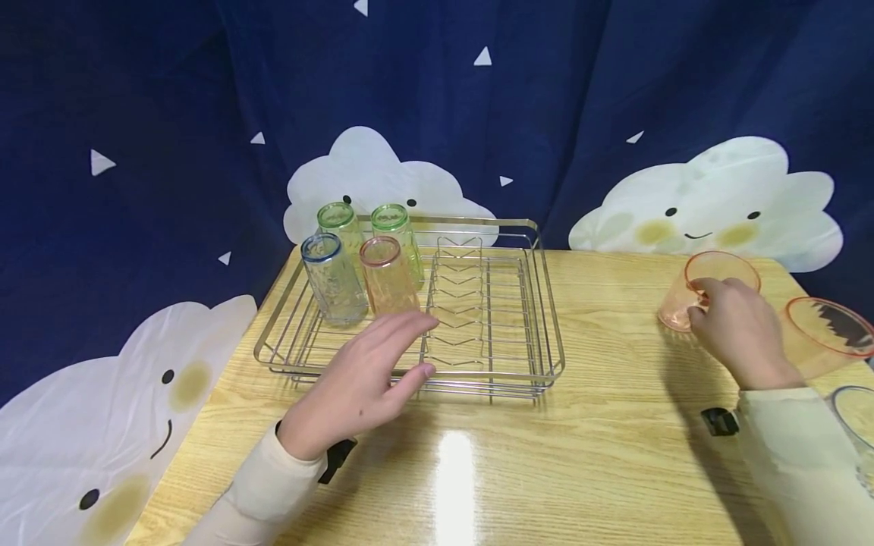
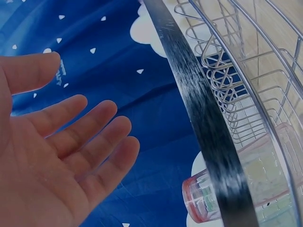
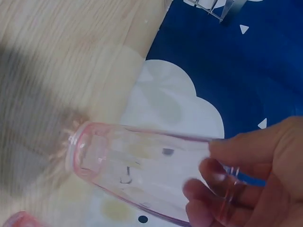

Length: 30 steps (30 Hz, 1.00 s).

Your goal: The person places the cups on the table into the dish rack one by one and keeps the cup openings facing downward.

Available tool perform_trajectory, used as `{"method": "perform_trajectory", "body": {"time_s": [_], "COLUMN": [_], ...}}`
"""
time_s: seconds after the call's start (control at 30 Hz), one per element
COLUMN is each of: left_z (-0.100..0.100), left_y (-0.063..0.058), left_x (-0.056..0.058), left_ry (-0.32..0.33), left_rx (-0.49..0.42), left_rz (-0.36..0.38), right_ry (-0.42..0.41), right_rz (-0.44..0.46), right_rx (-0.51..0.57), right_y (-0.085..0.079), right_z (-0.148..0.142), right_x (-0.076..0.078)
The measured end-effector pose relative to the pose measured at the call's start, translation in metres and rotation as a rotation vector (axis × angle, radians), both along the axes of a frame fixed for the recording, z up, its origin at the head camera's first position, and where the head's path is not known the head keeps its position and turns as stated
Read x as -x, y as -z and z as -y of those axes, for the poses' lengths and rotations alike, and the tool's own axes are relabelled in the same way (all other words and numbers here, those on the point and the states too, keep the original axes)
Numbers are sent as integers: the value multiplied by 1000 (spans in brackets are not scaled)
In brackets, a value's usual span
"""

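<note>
With thumb and fingers, my right hand (image 1: 740, 334) pinches a clear pink-orange drinking glass (image 1: 676, 309) near its rim. The glass stands mouth up at the table's right side, and in the right wrist view its base (image 3: 90, 149) is at or close to the wood. Over the near left edge of a wire dish rack (image 1: 505, 376), my left hand (image 1: 362, 383) hovers with relaxed fingers and empty palm (image 2: 52, 184). Upside down in the rack's left half stand a pink glass (image 1: 391, 284), a blue-rimmed glass (image 1: 336, 288) and two green glasses (image 1: 340, 221) (image 1: 403, 239).
Beside my right wrist stands another orange-rimmed glass (image 1: 812, 341). A blue-rimmed glass (image 1: 856, 413) is partly cut off at the right edge. Wire dividers (image 1: 459, 311) run down the rack's middle. A dark blue curtain (image 1: 532, 114) with clouds hangs behind the wooden table (image 1: 601, 455).
</note>
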State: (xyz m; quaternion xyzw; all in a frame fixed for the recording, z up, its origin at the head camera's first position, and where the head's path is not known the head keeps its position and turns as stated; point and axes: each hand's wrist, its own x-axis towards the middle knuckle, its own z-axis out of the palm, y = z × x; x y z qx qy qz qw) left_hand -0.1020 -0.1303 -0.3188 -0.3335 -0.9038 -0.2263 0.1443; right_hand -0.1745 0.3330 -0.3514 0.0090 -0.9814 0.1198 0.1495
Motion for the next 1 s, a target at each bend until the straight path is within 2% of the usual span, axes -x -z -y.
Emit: {"method": "perform_trajectory", "body": {"time_s": [0.1,0.63,0.87,1.0], "left_z": [0,0,0,0], "left_y": [1,2,3,4], "left_x": [0,-1,0,0], "left_ry": [-1,-8,-5,-5], "left_rx": [2,-10,-7,-2], "left_rz": [-5,1,3,2], "right_ry": [-37,-109,-68,-58], "right_rz": [34,63,73,24], "right_rx": [-15,-20,-47,-42], "right_y": [1,9,9,9], "right_z": [-2,-6,-8,-7], "right_x": [-1,-4,-5,-5]}}
